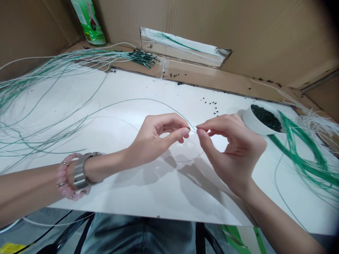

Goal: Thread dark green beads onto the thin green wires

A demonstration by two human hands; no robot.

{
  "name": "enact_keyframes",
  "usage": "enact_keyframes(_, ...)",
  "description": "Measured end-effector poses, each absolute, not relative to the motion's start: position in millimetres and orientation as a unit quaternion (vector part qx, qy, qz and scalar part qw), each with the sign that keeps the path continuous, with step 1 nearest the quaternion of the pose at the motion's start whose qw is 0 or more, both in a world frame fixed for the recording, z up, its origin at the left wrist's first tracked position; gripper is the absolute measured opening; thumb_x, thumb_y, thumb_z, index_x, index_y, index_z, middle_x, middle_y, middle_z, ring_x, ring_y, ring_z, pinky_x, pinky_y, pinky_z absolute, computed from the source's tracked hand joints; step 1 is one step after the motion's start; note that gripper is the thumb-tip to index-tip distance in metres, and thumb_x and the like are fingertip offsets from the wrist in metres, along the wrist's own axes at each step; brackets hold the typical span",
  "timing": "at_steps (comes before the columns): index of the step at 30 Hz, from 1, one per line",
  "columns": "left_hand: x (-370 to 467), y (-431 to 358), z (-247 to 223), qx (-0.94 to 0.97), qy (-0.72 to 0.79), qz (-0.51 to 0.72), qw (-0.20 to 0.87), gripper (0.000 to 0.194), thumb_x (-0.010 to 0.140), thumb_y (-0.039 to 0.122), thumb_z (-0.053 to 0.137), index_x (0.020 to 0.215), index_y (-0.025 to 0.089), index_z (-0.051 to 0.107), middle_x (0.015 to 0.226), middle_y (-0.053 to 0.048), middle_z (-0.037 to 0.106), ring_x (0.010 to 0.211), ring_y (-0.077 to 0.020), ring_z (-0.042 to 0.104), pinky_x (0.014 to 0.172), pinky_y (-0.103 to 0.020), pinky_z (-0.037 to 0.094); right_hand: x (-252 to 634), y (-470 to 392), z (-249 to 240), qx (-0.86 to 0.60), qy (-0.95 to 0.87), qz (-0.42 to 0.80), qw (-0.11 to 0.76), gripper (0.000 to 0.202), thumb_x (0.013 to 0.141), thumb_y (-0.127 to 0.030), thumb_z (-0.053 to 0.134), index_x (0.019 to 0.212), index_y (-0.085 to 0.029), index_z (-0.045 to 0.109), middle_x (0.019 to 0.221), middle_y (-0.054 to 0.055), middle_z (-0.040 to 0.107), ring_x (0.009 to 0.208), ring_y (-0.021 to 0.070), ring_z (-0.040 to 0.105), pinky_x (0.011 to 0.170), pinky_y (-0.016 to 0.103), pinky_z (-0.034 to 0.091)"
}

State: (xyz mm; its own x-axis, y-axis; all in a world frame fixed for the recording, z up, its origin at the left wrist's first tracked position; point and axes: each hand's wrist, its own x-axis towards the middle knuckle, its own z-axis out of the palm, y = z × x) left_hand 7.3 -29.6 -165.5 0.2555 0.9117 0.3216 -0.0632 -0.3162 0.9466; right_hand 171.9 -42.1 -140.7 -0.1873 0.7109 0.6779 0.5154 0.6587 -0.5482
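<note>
My left hand (164, 132) and my right hand (230, 144) meet above the middle of the white tabletop (148, 190), their fingertips slightly apart. Thumb and forefinger are pinched together on each. A thin green cord (144, 99) arcs in from the left and comes down to my right fingertips. Between the two pinches a short bit of strand shows; fingers cover any smaller detail there. Right of my right hand, a white cup (250, 123) leans over, holding many tiny dark beads (266, 118).
Loose green and white cords (39, 76) spread over the left side, with dark beaded ends (144, 58) bundled at the back. A green cord coil (304, 151) lies right. Scattered beads (212, 103) dot the table. Cardboard walls (251, 38) and a green bottle (91, 24) stand behind.
</note>
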Motion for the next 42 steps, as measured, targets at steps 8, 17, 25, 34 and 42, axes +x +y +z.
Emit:
enact_keyframes(8,8.1,-31.8,-163.7,0.639,0.326,0.510,0.475,0.006,0.081,0.019,0.062,0.076,0.017,0.066,0.073,0.000,0.067,0.060,-0.0076,0.059,0.056,-0.018,0.049,171.5,-42.3,-138.0,-0.396,-0.800,0.051,0.448,0.014,0.073,-0.009,0.063,0.068,-0.022,0.060,0.063,-0.002,0.064,0.058,0.0130,0.053,0.060,0.032,0.041)
enact_keyframes(17,7.6,-29.9,-165.5,0.648,0.329,0.510,0.459,0.007,0.080,0.021,0.063,0.075,0.017,0.066,0.072,-0.001,0.067,0.061,-0.0095,0.059,0.057,-0.020,0.050,172.7,-42.7,-136.7,-0.397,-0.809,0.036,0.431,0.015,0.073,-0.008,0.061,0.067,-0.021,0.060,0.061,-0.002,0.061,0.056,0.0123,0.050,0.058,0.031,0.041)
enact_keyframes(25,6.3,-29.3,-165.9,0.662,0.311,0.510,0.452,0.006,0.081,0.018,0.062,0.076,0.017,0.065,0.072,0.000,0.066,0.061,-0.0084,0.059,0.059,-0.019,0.049,173.1,-43.6,-137.9,-0.398,-0.804,0.050,0.440,0.015,0.072,-0.007,0.063,0.068,-0.021,0.061,0.062,-0.001,0.062,0.057,0.0127,0.051,0.057,0.031,0.041)
enact_keyframes(34,5.2,-28.4,-165.7,0.682,0.302,0.499,0.442,0.005,0.080,0.015,0.062,0.076,0.016,0.065,0.070,0.000,0.065,0.062,-0.0086,0.059,0.061,-0.019,0.050,174.4,-44.4,-136.4,-0.394,-0.814,0.033,0.425,0.014,0.071,-0.006,0.062,0.068,-0.020,0.060,0.062,-0.001,0.061,0.058,0.0121,0.050,0.056,0.029,0.041)
enact_keyframes(42,5.0,-28.1,-166.6,0.707,0.299,0.496,0.407,0.006,0.081,0.012,0.060,0.077,0.015,0.064,0.071,0.001,0.065,0.063,-0.0074,0.059,0.060,-0.018,0.050,174.1,-44.5,-134.7,-0.393,-0.826,-0.001,0.405,0.013,0.072,-0.007,0.063,0.068,-0.019,0.059,0.062,0.000,0.060,0.059,0.0128,0.051,0.054,0.028,0.042)
